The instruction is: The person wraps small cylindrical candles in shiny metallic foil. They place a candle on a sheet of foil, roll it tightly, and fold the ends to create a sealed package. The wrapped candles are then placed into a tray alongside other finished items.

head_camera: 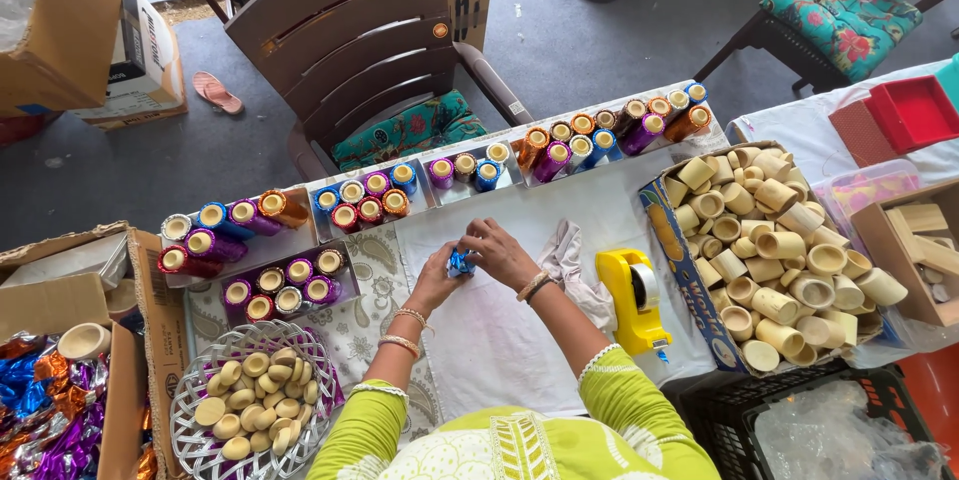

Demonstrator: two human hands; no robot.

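- Though fingers hide most of it, a small shiny blue foil-wrapped piece (461, 262) sits mid-frame, grasped between left hand (436, 280) and right hand (502, 252).
- At right, a cardboard box (689, 275) holds bare bamboo cups; lower left, a white wire basket (190, 435) holds round wooden lids.
- Underneath lies a white cloth-covered table (499, 340); a brown slatted chair (350, 30) stands on grey floor above.

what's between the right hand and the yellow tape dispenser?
Head view: a crumpled white cloth lies on the table between the right hand and the yellow tape dispenser. That hand, with the left hand, holds a small blue foil piece.
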